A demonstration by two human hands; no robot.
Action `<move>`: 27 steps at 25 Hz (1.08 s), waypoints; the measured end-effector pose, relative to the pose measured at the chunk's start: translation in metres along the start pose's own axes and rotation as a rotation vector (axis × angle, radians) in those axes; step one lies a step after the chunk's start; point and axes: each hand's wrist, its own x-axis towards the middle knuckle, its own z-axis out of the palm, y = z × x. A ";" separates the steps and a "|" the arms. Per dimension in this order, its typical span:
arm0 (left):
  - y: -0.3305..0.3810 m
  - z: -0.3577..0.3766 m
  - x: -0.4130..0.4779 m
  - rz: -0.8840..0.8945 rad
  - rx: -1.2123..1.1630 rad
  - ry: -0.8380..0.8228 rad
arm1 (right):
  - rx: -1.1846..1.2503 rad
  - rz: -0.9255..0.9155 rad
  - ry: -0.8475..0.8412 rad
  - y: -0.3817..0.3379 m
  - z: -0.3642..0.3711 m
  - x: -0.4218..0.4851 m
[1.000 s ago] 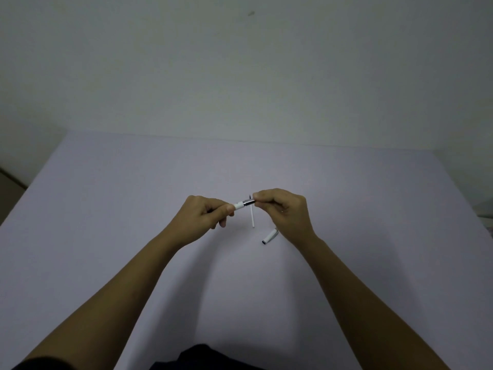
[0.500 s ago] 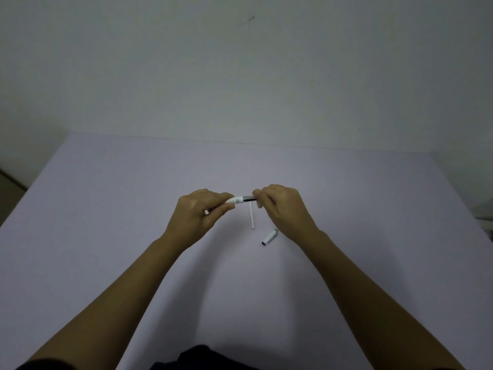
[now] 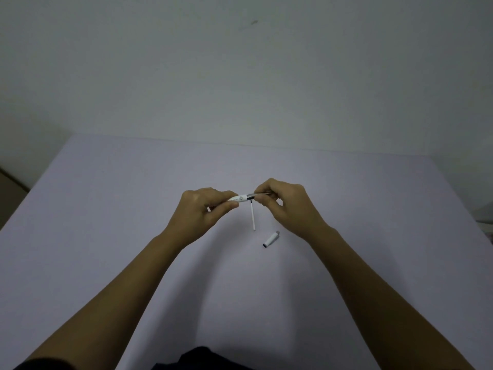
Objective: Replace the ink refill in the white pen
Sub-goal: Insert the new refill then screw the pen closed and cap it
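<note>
Head view | left hand (image 3: 205, 209) pinches white pen (image 3: 238, 198), right hand (image 3: 282, 202) grips its dark end | refill (image 3: 253, 216) lies loose below (spent or new unclear) | risk: elbow nudge rolls cap (image 3: 271, 238) off table (image 3: 106, 209)

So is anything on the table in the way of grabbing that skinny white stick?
Nothing visible blocks it. The thin white refill lies in the open on the table, just below both hands, which hold the pen. The small cap piece lies off to its right, apart from it.
</note>
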 end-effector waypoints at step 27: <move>0.002 -0.004 -0.002 -0.028 0.019 0.021 | -0.072 -0.001 -0.082 0.001 -0.002 0.008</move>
